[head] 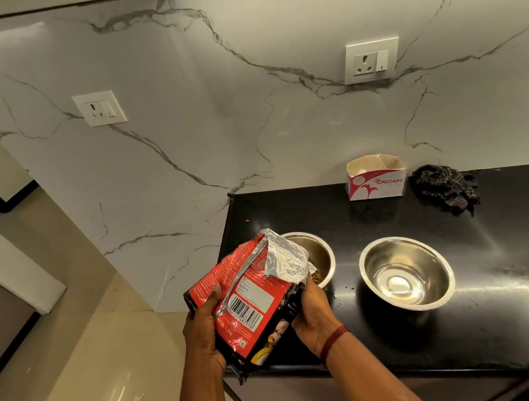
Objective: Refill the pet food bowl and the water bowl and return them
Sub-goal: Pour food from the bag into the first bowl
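Note:
A red and black pet food bag (251,302) is tilted with its silver open mouth over a steel bowl (317,252) at the left end of the black counter. Brown kibble shows at the bag's mouth and in that bowl. My left hand (203,329) grips the bag's lower left side. My right hand (311,313) grips its right side near the mouth. A second steel bowl (408,273) stands to the right, apart from the first, with nothing visible in it.
The black counter (478,305) ends at a marble wall. A white and pink Origami box (374,177) and a crumpled dark checked cloth (446,187) lie at the back. One loose kibble (246,219) lies near the back left corner. Beige floor lies to the left.

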